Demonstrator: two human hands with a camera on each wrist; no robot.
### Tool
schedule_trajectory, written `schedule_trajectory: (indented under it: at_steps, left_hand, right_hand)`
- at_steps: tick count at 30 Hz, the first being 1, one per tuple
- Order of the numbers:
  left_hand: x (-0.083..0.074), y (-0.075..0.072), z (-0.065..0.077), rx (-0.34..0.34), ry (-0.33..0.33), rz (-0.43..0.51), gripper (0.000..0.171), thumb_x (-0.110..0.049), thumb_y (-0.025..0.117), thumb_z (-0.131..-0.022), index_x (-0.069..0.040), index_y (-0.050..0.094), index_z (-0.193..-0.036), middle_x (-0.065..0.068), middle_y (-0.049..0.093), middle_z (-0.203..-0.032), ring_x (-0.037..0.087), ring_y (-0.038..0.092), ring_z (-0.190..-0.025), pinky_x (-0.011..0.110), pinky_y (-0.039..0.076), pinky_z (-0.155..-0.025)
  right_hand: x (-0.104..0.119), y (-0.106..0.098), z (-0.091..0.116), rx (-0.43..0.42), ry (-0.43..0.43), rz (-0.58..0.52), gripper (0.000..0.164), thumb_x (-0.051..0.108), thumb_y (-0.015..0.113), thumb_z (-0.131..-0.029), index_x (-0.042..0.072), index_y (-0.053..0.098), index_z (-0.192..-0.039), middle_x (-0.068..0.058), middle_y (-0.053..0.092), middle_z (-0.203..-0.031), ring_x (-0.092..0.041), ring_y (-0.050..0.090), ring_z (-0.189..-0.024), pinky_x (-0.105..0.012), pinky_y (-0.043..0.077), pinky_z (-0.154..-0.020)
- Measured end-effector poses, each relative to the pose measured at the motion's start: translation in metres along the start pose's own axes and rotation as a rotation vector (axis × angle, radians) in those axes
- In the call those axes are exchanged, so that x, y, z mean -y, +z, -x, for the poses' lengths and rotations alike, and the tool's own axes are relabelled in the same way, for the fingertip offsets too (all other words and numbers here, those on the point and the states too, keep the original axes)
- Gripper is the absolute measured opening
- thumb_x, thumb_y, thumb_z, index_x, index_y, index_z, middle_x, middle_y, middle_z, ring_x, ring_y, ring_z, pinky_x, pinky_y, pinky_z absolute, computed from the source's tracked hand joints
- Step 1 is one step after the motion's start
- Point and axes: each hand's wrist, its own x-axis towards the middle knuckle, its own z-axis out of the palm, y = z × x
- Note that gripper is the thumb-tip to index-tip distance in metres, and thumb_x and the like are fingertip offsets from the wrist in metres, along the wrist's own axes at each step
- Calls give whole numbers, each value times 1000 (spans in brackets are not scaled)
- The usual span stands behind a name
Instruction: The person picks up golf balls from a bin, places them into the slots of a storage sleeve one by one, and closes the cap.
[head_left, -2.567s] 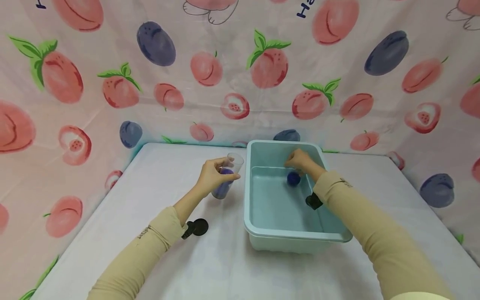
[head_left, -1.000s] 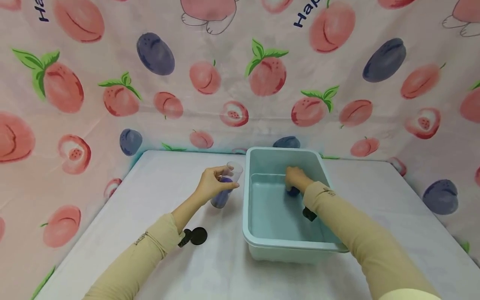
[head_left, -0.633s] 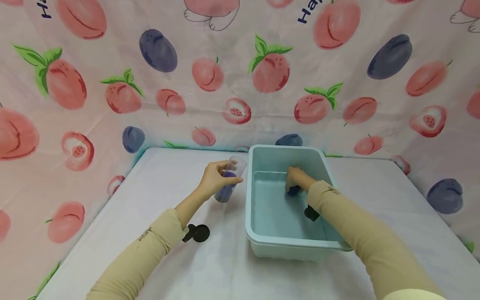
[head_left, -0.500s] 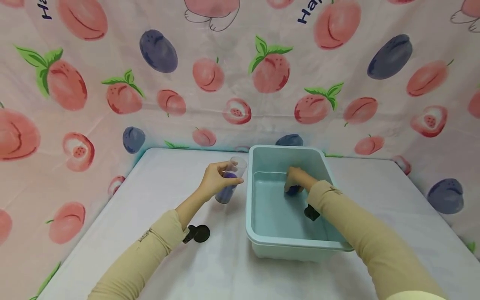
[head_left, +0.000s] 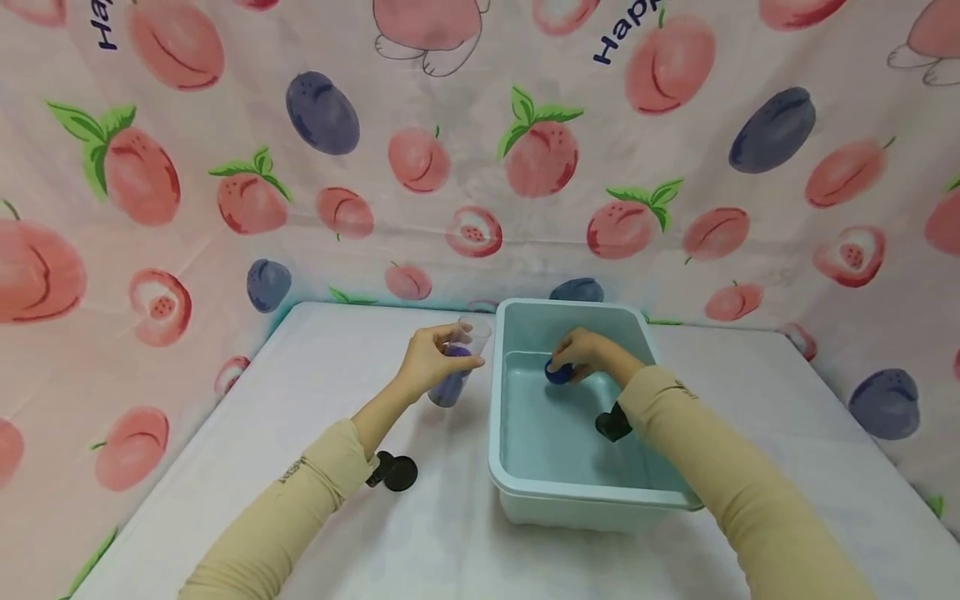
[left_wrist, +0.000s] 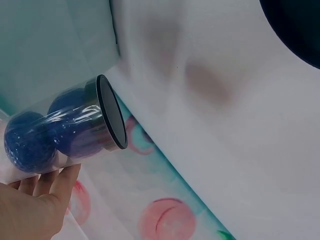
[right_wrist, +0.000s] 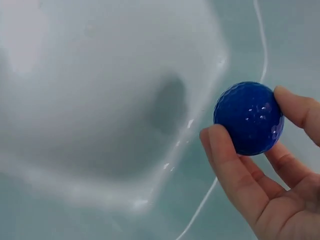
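My left hand (head_left: 431,364) grips a clear plastic tube (head_left: 452,385) left of the bin, its top tilted to the right. In the left wrist view the tube (left_wrist: 60,122) holds two blue balls (left_wrist: 30,142) and has a dark cap (left_wrist: 112,112) at its bottom end. Inside the pale blue-green bin, my right hand (head_left: 587,352) pinches a blue golf ball (head_left: 558,372) between thumb and fingers. Dimples and glossy highlights show on that golf ball (right_wrist: 249,118) in the right wrist view, where the fingers hold it from below and the side.
The plastic bin (head_left: 592,492) stands right of centre on the white-covered table (head_left: 420,542). Its rim lies between the two hands. Round black wrist-camera parts (head_left: 401,473) show beneath the left sleeve. A fruit-print cloth (head_left: 337,267) hangs behind and at the sides.
The right hand, earlier low in the bin around the golf ball, has raised it and shifted left toward the tube. The left hand keeps its hold on the tube almost in place.
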Motion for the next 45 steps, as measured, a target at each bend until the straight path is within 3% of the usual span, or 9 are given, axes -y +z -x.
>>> schedule_trajectory:
  at_steps: [5, 15, 24, 32, 45]
  left_hand:
    - [-3, 1, -4, -13, 15, 9, 40, -17, 81, -73, -7, 68, -109, 12, 66, -117, 29, 63, -103, 48, 50, -91]
    - [-4, 2, -8, -8, 22, 10, 42, -17, 81, -73, -8, 67, -111, 14, 67, -113, 30, 63, -104, 49, 49, -94]
    - [-6, 1, -10, -18, 21, 2, 43, -18, 81, -73, -9, 66, -112, 9, 65, -120, 30, 63, -106, 49, 49, -92]
    - [-1, 3, -11, -16, 20, 5, 44, -17, 81, -73, -8, 66, -113, 10, 65, -121, 29, 63, -105, 47, 50, -91]
    - [2, 4, -8, -24, 20, 18, 43, -16, 81, -72, -8, 67, -112, 10, 63, -124, 30, 59, -113, 48, 46, -99]
  right_hand:
    - [7, -8, 2, 27, -23, -36, 44, 11, 57, -92, -12, 46, -128, -33, 47, -131, -40, 58, -111, -42, 52, -91]
    - [14, -10, 3, 67, -46, -151, 48, 11, 56, -93, -9, 44, -134, -31, 45, -134, -22, 63, -89, -41, 51, -93]
    - [20, -9, 2, 120, -86, -243, 46, 10, 54, -94, -8, 42, -135, -29, 40, -138, -26, 60, -99, -44, 46, -99]
    - [23, -8, 11, 136, -106, -239, 45, 9, 55, -93, -7, 43, -134, -28, 42, -137, -22, 63, -94, -37, 52, -91]
    - [30, -1, 16, 146, -174, -311, 45, 12, 53, -95, -4, 43, -136, -27, 41, -139, -31, 57, -113, -44, 45, -99]
